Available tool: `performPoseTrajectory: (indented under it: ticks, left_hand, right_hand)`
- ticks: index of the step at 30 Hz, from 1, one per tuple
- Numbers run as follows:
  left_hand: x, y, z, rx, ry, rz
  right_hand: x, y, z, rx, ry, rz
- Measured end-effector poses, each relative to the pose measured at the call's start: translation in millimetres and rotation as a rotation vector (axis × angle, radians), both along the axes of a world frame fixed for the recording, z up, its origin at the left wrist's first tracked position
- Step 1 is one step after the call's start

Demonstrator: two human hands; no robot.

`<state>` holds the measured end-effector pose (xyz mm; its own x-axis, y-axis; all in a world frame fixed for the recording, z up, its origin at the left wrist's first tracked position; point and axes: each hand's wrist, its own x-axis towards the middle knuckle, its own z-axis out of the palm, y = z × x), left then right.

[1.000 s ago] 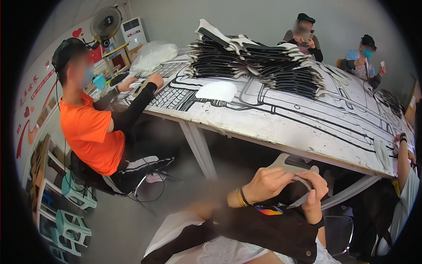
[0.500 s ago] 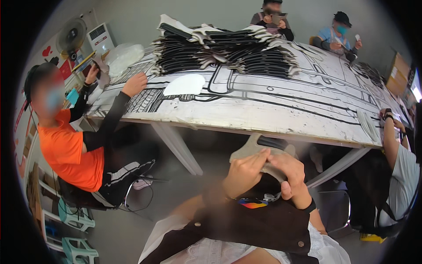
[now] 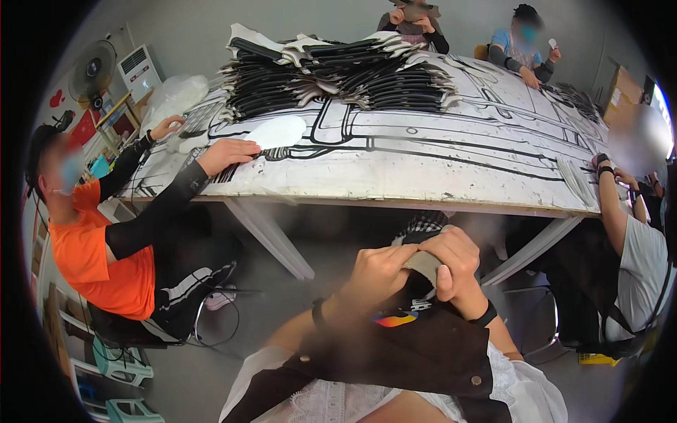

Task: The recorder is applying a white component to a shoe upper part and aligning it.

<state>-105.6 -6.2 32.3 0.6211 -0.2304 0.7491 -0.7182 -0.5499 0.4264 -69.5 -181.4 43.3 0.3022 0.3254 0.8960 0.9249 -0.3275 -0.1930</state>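
At the left, a co-worker in orange (image 3: 102,261) has one hand at the edge of a white oval sheet (image 3: 278,132) on the tabletop (image 3: 317,176). Behind the sheet rises a stack of black-and-grey pieces (image 3: 381,86). Nearer, the left hand (image 3: 381,273), fingers curled nearly closed, grips a curved grey piece (image 3: 427,268) in front of the tabletop; the right hand (image 3: 455,257) bends over its other side, half closed. Farther right lie pale strips (image 3: 577,182).

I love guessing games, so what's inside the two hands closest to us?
A curved greyish piece is held between the left hand and right hand. Part of it shows; the hands cover some, so its full shape can't be seen.
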Motion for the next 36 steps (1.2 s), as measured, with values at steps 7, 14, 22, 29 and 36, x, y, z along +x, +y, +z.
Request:
performPoseTrajectory:
  ticks: [7,14,22,29,36]
  left_hand:
    - [-3,-2,3,0.116,0.086,0.042]
    - [-9,-5,10,0.237,0.144,-0.046]
    - [-7,-9,20,0.058,0.026,0.040]
    - [-9,-4,15,0.100,0.104,0.006]
    - [1,-5,4,0.058,0.040,0.018]
  right_hand:
    - [6,-23,-6,0.157,0.041,-0.040]
    - [10,-28,-16,0.111,0.062,-0.021]
    - [13,-42,-16,0.127,0.047,-0.090]
    - [12,-41,-22,0.145,0.121,-0.080]
    - [12,-45,-25,0.119,0.124,-0.107]
